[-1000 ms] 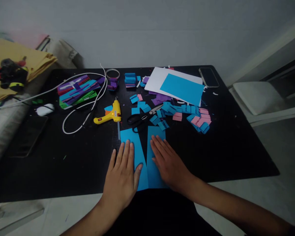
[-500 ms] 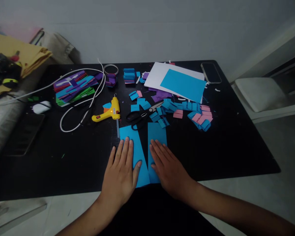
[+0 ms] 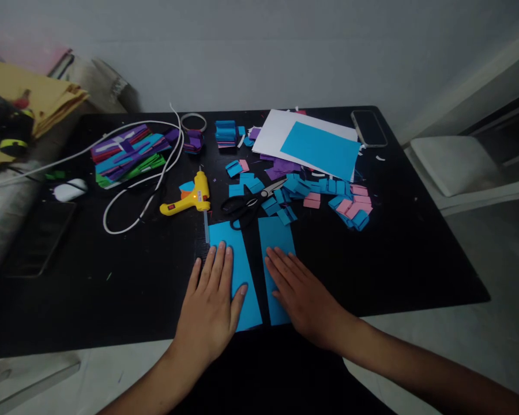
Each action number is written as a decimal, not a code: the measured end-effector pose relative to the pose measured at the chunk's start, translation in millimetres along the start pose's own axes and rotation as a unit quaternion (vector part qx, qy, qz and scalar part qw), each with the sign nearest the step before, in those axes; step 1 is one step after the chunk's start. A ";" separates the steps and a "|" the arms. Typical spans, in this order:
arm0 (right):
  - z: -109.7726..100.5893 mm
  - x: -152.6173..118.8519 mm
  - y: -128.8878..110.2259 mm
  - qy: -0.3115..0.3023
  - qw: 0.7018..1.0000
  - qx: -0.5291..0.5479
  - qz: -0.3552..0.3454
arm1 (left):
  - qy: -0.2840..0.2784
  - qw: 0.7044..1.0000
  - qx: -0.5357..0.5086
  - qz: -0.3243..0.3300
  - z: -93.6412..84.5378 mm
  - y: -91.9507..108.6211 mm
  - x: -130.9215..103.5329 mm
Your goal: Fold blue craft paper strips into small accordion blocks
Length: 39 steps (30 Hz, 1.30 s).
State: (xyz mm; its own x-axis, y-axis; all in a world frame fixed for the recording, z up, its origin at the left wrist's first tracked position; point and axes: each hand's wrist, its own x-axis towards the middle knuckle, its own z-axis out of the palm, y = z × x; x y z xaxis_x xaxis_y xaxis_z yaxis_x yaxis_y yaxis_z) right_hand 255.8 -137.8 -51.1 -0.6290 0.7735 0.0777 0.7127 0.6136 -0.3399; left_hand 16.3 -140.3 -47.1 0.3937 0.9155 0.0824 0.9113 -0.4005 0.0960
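Note:
Two blue paper strips lie side by side near the table's front edge, a narrow dark gap between them. My left hand (image 3: 210, 302) rests flat on the left blue strip (image 3: 243, 271), fingers stretched out and thumb apart. On the right blue strip (image 3: 275, 233) my right hand (image 3: 300, 291) lies flat, its fingers straight and angled to the left. Just beyond the strips are black-handled scissors (image 3: 248, 203), blades partly apart. A yellow glue gun (image 3: 190, 197) lies to their left, a glue stick poking from its back end.
Small folded blue and pink paper pieces (image 3: 324, 187) spread past the scissors. White sheets (image 3: 268, 132) with a blue sheet (image 3: 322, 150) on top lie behind. At the left are coloured paper strips (image 3: 130, 153), a white cable (image 3: 106, 213) and a dark phone (image 3: 41, 239); another phone (image 3: 369, 128) lies back right.
The right blue strip has turned and shifted slightly right with my right hand, so the gap between the strips is wider at the near end. My left hand stays on its strip.

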 end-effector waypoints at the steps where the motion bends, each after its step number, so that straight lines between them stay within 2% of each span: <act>1: -4.5 -1.5 3.3 -0.005 1.000 0.008 -0.012 | 0.001 1.000 -0.002 0.003 -0.3 -0.9 -0.1; 4: -20.5 -7.9 15.4 -0.007 0.999 0.038 -0.038 | 0.013 1.000 -0.013 0.014 -2.3 -4.9 0.0; 8: -35.4 -16.3 32.6 0.067 0.996 0.062 -0.017 | 0.033 0.998 -0.037 0.027 -7.3 -10.0 2.5; 12: -38.8 -17.1 49.7 0.128 0.991 0.028 0.005 | 0.038 0.996 -0.074 0.039 -11.8 -12.2 5.7; 17: -39.5 -6.7 68.8 0.160 0.987 -0.017 0.013 | 0.053 0.985 -0.152 0.059 -15.8 -15.0 3.8; 20: -40.7 3.5 68.3 0.180 0.983 -0.025 0.022 | 0.062 0.972 -0.217 0.064 -21.5 -20.0 3.5; 23: -41.7 17.0 53.9 0.193 0.980 0.036 0.039 | 0.073 0.950 -0.297 0.065 -29.2 -28.5 8.1; 26: -40.1 33.7 33.8 0.169 0.971 0.159 0.059 | 0.075 0.953 -0.285 0.066 -32.7 -34.3 14.9; 28: -36.7 45.2 23.5 0.142 0.971 0.188 0.032 | 0.058 0.966 -0.233 0.095 -30.6 -32.8 16.6; 31: -29.2 60.2 17.0 0.112 0.977 0.178 -0.024 | 0.000 0.973 -0.157 0.167 -23.4 -23.5 11.4; 34: -22.4 70.9 18.6 0.093 0.984 0.148 -0.033 | -0.046 0.971 -0.127 0.196 -16.6 -14.2 0.0; 39: -17.9 81.8 23.7 0.061 0.990 0.119 -0.041 | -0.071 0.963 -0.136 0.224 -13.0 -8.8 -14.9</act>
State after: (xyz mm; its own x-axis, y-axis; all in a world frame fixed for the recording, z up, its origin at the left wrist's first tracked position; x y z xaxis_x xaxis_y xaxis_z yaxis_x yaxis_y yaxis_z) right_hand 226.8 -57.1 -36.0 -0.6292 0.7448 0.2224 0.5581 0.6320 -0.5376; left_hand 0.8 -150.9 -36.3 0.7695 0.6373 0.0411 0.5891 -0.7332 0.3397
